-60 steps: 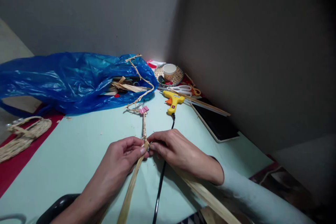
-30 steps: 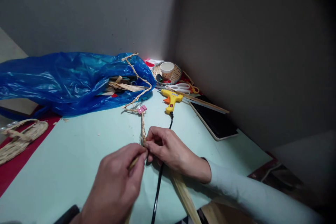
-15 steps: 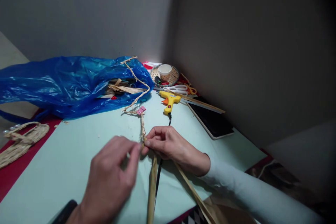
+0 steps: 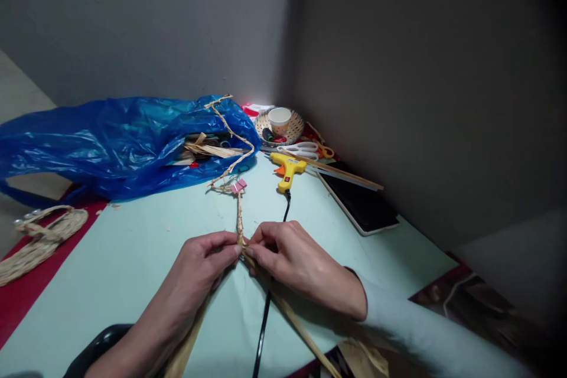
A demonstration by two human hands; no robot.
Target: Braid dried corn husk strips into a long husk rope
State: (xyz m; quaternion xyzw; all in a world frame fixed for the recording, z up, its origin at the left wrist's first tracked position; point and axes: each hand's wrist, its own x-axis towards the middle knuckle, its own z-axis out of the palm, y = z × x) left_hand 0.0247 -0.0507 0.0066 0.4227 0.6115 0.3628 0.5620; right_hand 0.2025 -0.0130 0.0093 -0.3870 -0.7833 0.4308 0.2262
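My left hand [image 4: 208, 263] and my right hand [image 4: 290, 260] meet at the near end of a thin braid of dry plant strips [image 4: 240, 212]. Both pinch it between thumb and fingers, and the exact grip is partly covered by the fingertips. From my left hand a loose tan strip [image 4: 190, 336] trails down toward me. Another strip [image 4: 295, 319] runs out below my right hand to the lower right. A pink binder clip [image 4: 238, 186] grips the braid farther up, and the rest of the braid winds on to the blue plastic bag [image 4: 110, 142].
A yellow glue gun [image 4: 287, 168] lies beyond my right hand, its black cord [image 4: 262, 331] running toward me. Behind it are white-handled scissors [image 4: 301, 149] and a woven basket [image 4: 292, 133] with a paper cup [image 4: 279, 120]. A dark tablet [image 4: 358, 204] lies right, a coiled braid [image 4: 44, 242] left.
My left hand has come in to the braid and now pinches it beside my right hand. The strip that hung down the middle now trails below my left hand.
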